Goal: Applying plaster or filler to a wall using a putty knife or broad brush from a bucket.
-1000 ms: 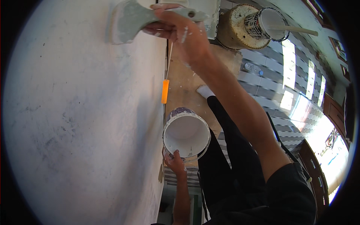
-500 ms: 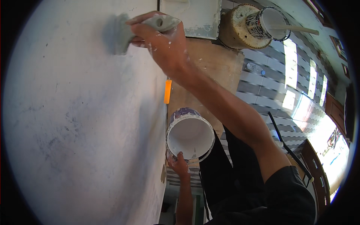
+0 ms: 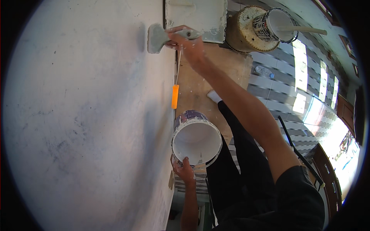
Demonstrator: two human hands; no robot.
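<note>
My right hand [image 3: 189, 41] is closed around the handle of a wide paintbrush [image 3: 157, 38], which has a hole near its end. The brush's pale, paint-coated head is at the whitish wall [image 3: 88, 96]; whether it touches is hard to tell. Lower down, my left hand [image 3: 184, 170] grips the rim of a paint bucket [image 3: 196, 140], thumb over the edge and other fingers hidden below. White paint coats the bucket's inside, and its outer side is purple and smeared. Specks of white paint dot my right hand.
A paint-smeared tray [image 3: 212, 19] lies beyond my right hand. Beside it, another paint bucket [image 3: 266, 27] with a stick rests on a round drum [image 3: 241, 34]. An orange handle [image 3: 175, 96] is by the wall, above a brown board [image 3: 212, 69]. A plastic bottle [image 3: 263, 71] lies on the striped floor.
My right hand has moved the paintbrush to the right across the wall, and its head has turned. A foot now shows on the board. The left hand and bucket stay nearly in place.
</note>
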